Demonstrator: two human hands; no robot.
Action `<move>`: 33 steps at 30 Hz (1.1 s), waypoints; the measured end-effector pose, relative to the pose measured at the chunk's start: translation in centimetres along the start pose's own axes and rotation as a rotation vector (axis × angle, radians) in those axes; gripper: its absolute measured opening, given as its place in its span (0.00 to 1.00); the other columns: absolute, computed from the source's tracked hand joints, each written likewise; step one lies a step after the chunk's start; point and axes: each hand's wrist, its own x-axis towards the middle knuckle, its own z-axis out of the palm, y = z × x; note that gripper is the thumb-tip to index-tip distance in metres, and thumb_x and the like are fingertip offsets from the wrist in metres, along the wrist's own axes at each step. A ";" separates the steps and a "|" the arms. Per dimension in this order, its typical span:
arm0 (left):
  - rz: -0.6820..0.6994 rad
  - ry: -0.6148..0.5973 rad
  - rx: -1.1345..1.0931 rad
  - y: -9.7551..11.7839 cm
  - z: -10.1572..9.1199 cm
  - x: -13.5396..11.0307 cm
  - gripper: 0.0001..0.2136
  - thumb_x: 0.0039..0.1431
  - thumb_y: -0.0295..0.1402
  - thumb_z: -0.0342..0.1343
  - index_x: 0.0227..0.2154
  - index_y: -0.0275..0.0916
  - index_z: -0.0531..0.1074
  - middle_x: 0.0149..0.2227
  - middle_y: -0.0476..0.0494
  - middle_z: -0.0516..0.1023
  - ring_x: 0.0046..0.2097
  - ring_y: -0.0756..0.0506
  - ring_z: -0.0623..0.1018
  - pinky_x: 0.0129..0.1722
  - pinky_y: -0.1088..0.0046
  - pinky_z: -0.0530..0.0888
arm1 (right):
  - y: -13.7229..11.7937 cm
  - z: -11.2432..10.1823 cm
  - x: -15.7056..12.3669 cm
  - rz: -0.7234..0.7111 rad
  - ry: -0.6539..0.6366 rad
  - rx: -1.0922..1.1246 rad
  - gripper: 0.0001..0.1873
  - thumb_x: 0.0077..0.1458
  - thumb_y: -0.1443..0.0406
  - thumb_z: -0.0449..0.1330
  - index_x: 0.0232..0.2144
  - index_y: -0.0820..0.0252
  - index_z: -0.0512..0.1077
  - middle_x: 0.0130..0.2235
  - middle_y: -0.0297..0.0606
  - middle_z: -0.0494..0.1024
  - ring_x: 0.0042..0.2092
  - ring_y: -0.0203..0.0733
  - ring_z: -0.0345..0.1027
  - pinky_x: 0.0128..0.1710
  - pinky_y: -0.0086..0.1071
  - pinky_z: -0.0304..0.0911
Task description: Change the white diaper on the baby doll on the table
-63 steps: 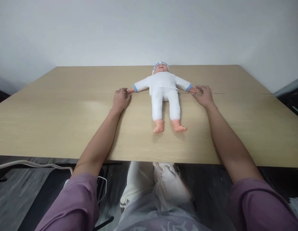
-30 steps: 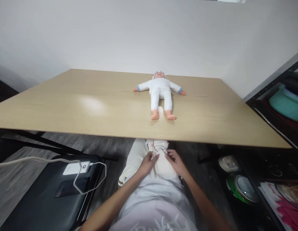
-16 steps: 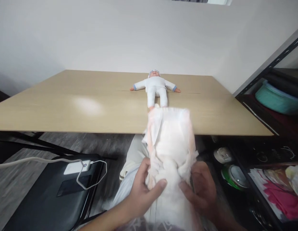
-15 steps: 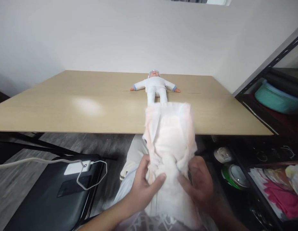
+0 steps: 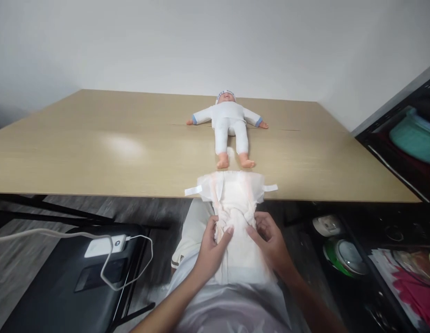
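Observation:
A white diaper [image 5: 232, 194] is spread open, its far end with two side tabs lying on the near edge of the wooden table [image 5: 97, 152]. My left hand [image 5: 213, 243] and my right hand [image 5: 267, 240] both pinch its gathered middle, just below the table edge over my lap. A baby doll [image 5: 230, 127] in a white suit and cap lies on its back farther along the table, arms out, its feet pointing at the diaper.
A dark chair [image 5: 69, 277] at lower left carries a white charger [image 5: 100, 246] with a cable. At right stands a dark shelf [image 5: 391, 157] with a teal basin [image 5: 414, 138], round lidded containers [image 5: 343, 256] and pink packets [image 5: 418, 286]. A white wall rises behind the table.
My hands left the doll's arms, dropped to my lap and took up the diaper. It was raised folded in front of me; now it is unfolded with its far end on the table edge.

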 end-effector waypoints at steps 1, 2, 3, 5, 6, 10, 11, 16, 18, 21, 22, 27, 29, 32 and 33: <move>-0.016 -0.006 0.002 -0.3 0.0 0.0 0.25 0.63 0.58 0.69 0.45 0.43 0.71 0.44 0.43 0.82 0.48 0.39 0.82 0.50 0.66 0.79 | 0.3 -0.1 -0.1 0.002 0.003 -0.013 0.24 0.64 0.46 0.71 0.51 0.54 0.74 0.40 0.38 0.80 0.41 0.45 0.76 0.40 0.36 0.73; -0.025 -0.008 0.008 -0.5 0.0 0.0 0.25 0.62 0.59 0.69 0.45 0.43 0.71 0.44 0.43 0.82 0.48 0.39 0.81 0.50 0.66 0.79 | 0.5 -0.1 -0.2 -0.005 0.010 -0.028 0.23 0.64 0.47 0.71 0.51 0.54 0.74 0.39 0.36 0.79 0.40 0.44 0.75 0.39 0.36 0.73; -0.027 -0.006 0.018 -0.8 0.0 0.0 0.25 0.62 0.59 0.69 0.45 0.43 0.71 0.43 0.43 0.82 0.48 0.39 0.81 0.50 0.66 0.79 | 0.6 -0.2 -0.3 -0.025 0.025 -0.046 0.22 0.65 0.49 0.71 0.51 0.54 0.74 0.37 0.35 0.77 0.39 0.43 0.74 0.39 0.36 0.72; -0.020 0.008 0.040 -1.1 0.0 0.0 0.26 0.62 0.59 0.68 0.45 0.43 0.72 0.43 0.43 0.82 0.48 0.39 0.81 0.50 0.66 0.78 | 0.4 -0.3 -0.5 -0.107 0.097 -0.102 0.20 0.66 0.52 0.70 0.52 0.54 0.73 0.37 0.34 0.75 0.38 0.42 0.72 0.40 0.37 0.72; -0.018 0.011 0.048 -1.2 0.0 0.0 0.26 0.62 0.59 0.68 0.46 0.43 0.72 0.44 0.42 0.82 0.48 0.39 0.81 0.50 0.66 0.78 | 0.0 -0.3 -0.5 -0.165 0.147 -0.141 0.19 0.67 0.53 0.70 0.53 0.53 0.73 0.37 0.34 0.74 0.38 0.43 0.71 0.42 0.38 0.73; -0.016 -0.017 0.041 -1.3 0.0 0.1 0.24 0.65 0.58 0.67 0.47 0.43 0.72 0.46 0.42 0.82 0.49 0.39 0.81 0.51 0.66 0.78 | -3.3 -0.4 0.2 -0.436 0.216 -0.358 0.13 0.69 0.58 0.67 0.53 0.52 0.74 0.46 0.40 0.79 0.47 0.48 0.74 0.51 0.44 0.74; -0.008 -0.029 0.039 -1.2 0.0 0.1 0.24 0.65 0.58 0.67 0.48 0.43 0.73 0.46 0.42 0.82 0.50 0.39 0.81 0.52 0.66 0.77 | -4.3 -0.4 0.7 -0.504 0.168 -0.419 0.11 0.71 0.59 0.66 0.53 0.51 0.74 0.49 0.42 0.80 0.50 0.50 0.75 0.54 0.47 0.74; 0.001 -0.062 0.089 -0.7 -0.4 0.0 0.22 0.69 0.56 0.65 0.48 0.43 0.72 0.43 0.45 0.80 0.45 0.42 0.78 0.49 0.69 0.76 | -7.5 1.1 5.7 -0.678 -0.154 -0.720 0.20 0.76 0.59 0.60 0.65 0.52 0.76 0.69 0.46 0.76 0.73 0.57 0.66 0.75 0.57 0.63; -0.039 -0.076 0.111 -0.4 -0.9 -0.1 0.21 0.70 0.56 0.64 0.49 0.44 0.71 0.43 0.45 0.79 0.45 0.42 0.78 0.49 0.69 0.76 | -7.0 1.9 8.3 -0.668 -0.226 -0.820 0.24 0.77 0.58 0.59 0.70 0.53 0.75 0.75 0.47 0.70 0.79 0.59 0.58 0.79 0.60 0.57; -0.058 -0.118 0.246 0.1 -2.3 -0.1 0.18 0.73 0.53 0.61 0.52 0.46 0.73 0.47 0.43 0.81 0.51 0.39 0.80 0.52 0.67 0.76 | -5.4 2.3 11.4 -0.636 -0.324 -0.901 0.30 0.77 0.57 0.59 0.75 0.57 0.69 0.79 0.49 0.65 0.81 0.59 0.54 0.80 0.62 0.54; -0.034 -0.133 0.316 0.3 -2.8 0.1 0.15 0.75 0.51 0.60 0.52 0.47 0.75 0.48 0.43 0.81 0.52 0.39 0.80 0.53 0.66 0.76 | -4.9 2.3 12.1 -0.628 -0.357 -0.910 0.32 0.77 0.57 0.59 0.77 0.58 0.66 0.80 0.49 0.63 0.81 0.59 0.53 0.81 0.62 0.54; 0.406 -0.150 0.692 2.9 -6.1 4.0 0.06 0.76 0.36 0.56 0.43 0.46 0.78 0.42 0.43 0.84 0.46 0.38 0.80 0.48 0.62 0.74 | -4.3 1.4 13.5 -0.628 -0.448 -0.915 0.36 0.80 0.58 0.53 0.83 0.46 0.51 0.83 0.38 0.54 0.84 0.54 0.46 0.82 0.61 0.51; 0.669 -0.129 0.825 4.9 -7.3 7.6 0.03 0.73 0.30 0.58 0.44 0.45 0.76 0.43 0.43 0.85 0.46 0.39 0.81 0.49 0.62 0.73 | -4.5 1.3 13.7 -0.622 -0.461 -0.924 0.37 0.80 0.57 0.53 0.84 0.45 0.49 0.83 0.37 0.53 0.84 0.54 0.46 0.82 0.61 0.51; 0.997 -0.086 1.000 8.6 -8.4 14.7 0.06 0.73 0.28 0.58 0.49 0.42 0.75 0.49 0.39 0.85 0.49 0.39 0.81 0.53 0.60 0.73 | -4.7 1.4 13.9 -0.614 -0.494 -0.938 0.36 0.80 0.56 0.53 0.83 0.46 0.50 0.83 0.37 0.53 0.84 0.54 0.46 0.82 0.61 0.51; 1.048 -0.080 1.091 9.8 -8.5 17.2 0.09 0.73 0.29 0.57 0.52 0.41 0.75 0.53 0.37 0.84 0.53 0.38 0.80 0.57 0.58 0.73 | -4.7 1.4 14.0 -0.616 -0.498 -0.940 0.36 0.80 0.56 0.53 0.83 0.47 0.51 0.83 0.37 0.53 0.84 0.54 0.46 0.82 0.61 0.51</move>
